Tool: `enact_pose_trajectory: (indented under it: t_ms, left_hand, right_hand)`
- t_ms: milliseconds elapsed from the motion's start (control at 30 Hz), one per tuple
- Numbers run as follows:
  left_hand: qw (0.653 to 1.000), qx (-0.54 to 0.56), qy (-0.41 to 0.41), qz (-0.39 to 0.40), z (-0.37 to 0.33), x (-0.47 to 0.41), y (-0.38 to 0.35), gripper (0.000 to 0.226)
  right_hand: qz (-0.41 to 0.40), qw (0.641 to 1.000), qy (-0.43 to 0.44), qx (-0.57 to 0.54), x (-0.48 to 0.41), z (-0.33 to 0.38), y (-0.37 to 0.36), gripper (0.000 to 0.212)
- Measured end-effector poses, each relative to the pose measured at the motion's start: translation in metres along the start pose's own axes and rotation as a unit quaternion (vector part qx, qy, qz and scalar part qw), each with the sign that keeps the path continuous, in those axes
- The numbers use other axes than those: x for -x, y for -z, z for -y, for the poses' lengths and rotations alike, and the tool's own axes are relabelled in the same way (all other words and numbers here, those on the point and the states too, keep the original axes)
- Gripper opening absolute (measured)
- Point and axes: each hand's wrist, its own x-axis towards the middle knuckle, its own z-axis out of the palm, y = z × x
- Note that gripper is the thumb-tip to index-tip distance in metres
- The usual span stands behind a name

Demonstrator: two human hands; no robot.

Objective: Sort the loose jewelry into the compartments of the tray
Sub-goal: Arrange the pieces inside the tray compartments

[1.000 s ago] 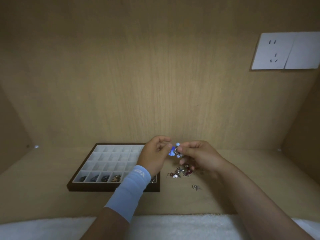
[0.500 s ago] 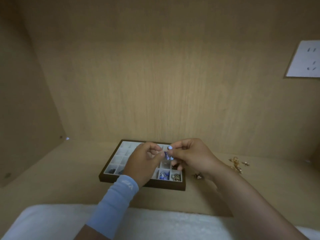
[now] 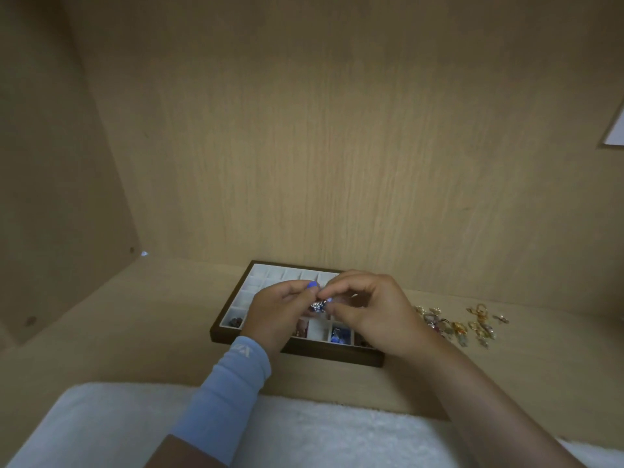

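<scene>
Over the tray (image 3: pixel 337 355), the left hand (image 3: pixel 277 315) and right hand (image 3: pixel 374 312) both pinch one small blue-and-silver charm (image 3: pixel 317 306) at the fingertips, probably to untangle or turn it before dropping it into a compartment. Loose jewelry (image 3: pixel 456 324) lies to the right.

Bare table (image 3: pixel 152 315) runs left of the tray (image 3: pixel 320 353) to the side wall (image 3: pixel 50 197); loose jewelry (image 3: pixel 466 327) litters its right, back wall (image 3: pixel 337 163) just behind.

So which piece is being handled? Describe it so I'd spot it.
Look at the dark tray by the back wall. The left hand and right hand meet above it, pinching a small piece. It is silver and blue, held up, unlike the gold pile right of the tray.
</scene>
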Motion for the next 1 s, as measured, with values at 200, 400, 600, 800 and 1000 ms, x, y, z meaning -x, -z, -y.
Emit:
enact_pose_trajectory:
  t_ms: [200, 400, 600, 800, 1000]
  left_hand:
    - [0.999, 0.043, 0.006, 0.004, 0.0049, -0.0009, 0.0031, 0.013]
    - [0.999, -0.009, -0.049, 0.0, 0.0014, 0.0017, 0.0021, 0.015]
    - [0.993, -0.076, -0.085, 0.041, 0.0, 0.0043, 0.0069, 0.026]
    - [0.983, -0.12, -0.141, -0.001, 0.0011, 0.0035, 0.0088, 0.019]
    - [0.974, -0.157, -0.162, 0.0, 0.0008, 0.0026, 0.0098, 0.019]
  right_hand:
    - [-0.075, 0.979, -0.137, -0.13, -0.0017, 0.0047, -0.0032, 0.015]
    - [-0.045, 0.979, -0.153, -0.128, -0.0025, 0.0033, -0.0077, 0.01]
    - [-0.077, 0.978, -0.151, -0.124, -0.0024, 0.0005, -0.0069, 0.011]
    - [-0.042, 0.987, -0.141, -0.07, -0.0007, -0.0002, -0.0064, 0.013]
    - [-0.023, 0.989, -0.143, -0.037, -0.0008, -0.0015, -0.0064, 0.017]
